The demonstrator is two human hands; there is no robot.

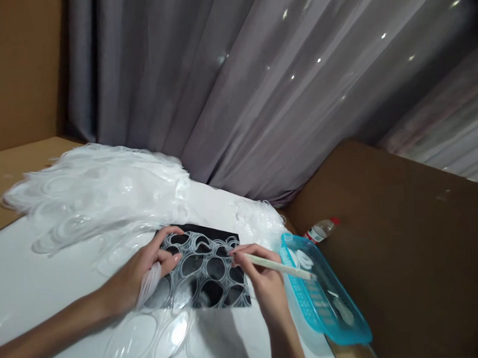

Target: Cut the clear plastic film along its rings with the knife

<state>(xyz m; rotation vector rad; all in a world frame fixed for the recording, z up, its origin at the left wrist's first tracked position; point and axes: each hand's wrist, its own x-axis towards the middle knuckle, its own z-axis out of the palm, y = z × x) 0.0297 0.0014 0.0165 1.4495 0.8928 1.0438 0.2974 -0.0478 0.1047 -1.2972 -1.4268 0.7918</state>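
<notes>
The left hand [147,265] is half curled, forefinger stretched out and thumb bent, with a bundle of white strands [149,284] held against the thumb side; its forefinger reaches over the upper left of a black sheet [221,233]. The right hand [265,275] is closed in a pinch on a pale stick [280,266], one end at the sheet's right side, the other pointing towards the basket [353,306]. The sheet lies flat on the white bench [22,283] between the hands, covered with rows of white rings [205,267], some loops hanging past its near edge onto the bench. Beyond the left hand spreads a large white heap [105,190]; a smaller pile [260,220] sits behind the sheet, near the basket. The blue basket, at the right, holds white pieces [305,259]. Just behind it a red-capped bottle [320,231] lies tilted. A grey curtain [160,98] hangs at the back, with a brown panel [404,256] to the right.
</notes>
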